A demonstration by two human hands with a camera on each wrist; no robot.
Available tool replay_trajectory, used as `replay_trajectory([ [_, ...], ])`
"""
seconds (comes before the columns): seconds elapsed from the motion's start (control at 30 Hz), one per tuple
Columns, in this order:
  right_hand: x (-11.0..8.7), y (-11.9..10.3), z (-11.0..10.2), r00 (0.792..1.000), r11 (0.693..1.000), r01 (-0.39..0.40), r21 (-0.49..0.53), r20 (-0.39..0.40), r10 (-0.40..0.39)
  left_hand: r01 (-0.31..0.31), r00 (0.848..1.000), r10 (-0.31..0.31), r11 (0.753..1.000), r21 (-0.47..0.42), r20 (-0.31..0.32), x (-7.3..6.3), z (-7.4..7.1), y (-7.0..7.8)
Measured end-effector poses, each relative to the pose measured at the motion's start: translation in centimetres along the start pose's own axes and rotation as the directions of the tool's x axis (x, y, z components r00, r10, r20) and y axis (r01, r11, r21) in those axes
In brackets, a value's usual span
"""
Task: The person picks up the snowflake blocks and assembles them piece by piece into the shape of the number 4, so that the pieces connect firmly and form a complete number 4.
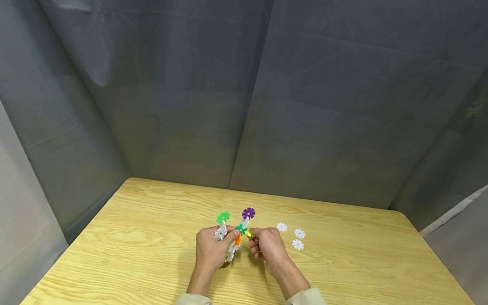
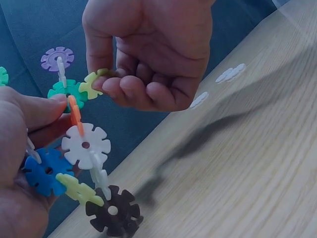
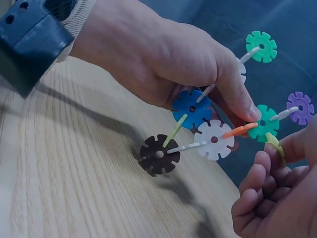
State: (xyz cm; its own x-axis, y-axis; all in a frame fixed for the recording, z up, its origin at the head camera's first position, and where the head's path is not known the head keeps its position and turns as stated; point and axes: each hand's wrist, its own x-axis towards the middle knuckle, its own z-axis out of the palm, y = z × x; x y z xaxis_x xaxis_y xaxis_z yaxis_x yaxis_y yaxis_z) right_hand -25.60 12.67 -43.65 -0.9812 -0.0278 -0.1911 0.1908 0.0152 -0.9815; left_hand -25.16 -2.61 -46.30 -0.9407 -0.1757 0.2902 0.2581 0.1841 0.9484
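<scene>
Three white notched plastic discs [image 1: 299, 235] lie on the pale wood-grain table [image 1: 137, 258], just beyond the right hand [image 1: 269, 249], which pinches a yellow notched plastic disc [image 2: 89, 87] against the linked multicoloured disc chain [image 3: 213, 130]; the left hand [image 1: 210, 250] grips that chain above the tabletop; dark grey fabric curtains [image 1: 335, 106] hang behind. Fingers partly hide the chain.

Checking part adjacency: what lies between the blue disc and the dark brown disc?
A yellow disc bridges the blue disc and dark brown disc; both wrist views show it.
</scene>
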Motion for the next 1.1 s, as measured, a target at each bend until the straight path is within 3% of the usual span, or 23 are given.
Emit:
replay_trajectory([
  [0.47,-0.3,-0.2,0.2,0.998,0.999,0.005,-0.046,0.069,-0.002,0.009,1.000,-0.010,0.999,0.033,0.025,0.2,-0.2,0.2],
  [0.73,-0.3,-0.6,0.4,0.997,0.996,0.023,-0.083,0.072,-0.017,0.029,1.000,-0.028,0.999,0.026,-0.006,0.3,-0.3,0.3],
  [1.1,0.1,-0.1,-1.5,0.994,0.987,0.079,-0.143,0.083,-0.068,0.050,0.999,-0.050,0.998,0.026,0.008,0.4,-0.8,0.3],
])
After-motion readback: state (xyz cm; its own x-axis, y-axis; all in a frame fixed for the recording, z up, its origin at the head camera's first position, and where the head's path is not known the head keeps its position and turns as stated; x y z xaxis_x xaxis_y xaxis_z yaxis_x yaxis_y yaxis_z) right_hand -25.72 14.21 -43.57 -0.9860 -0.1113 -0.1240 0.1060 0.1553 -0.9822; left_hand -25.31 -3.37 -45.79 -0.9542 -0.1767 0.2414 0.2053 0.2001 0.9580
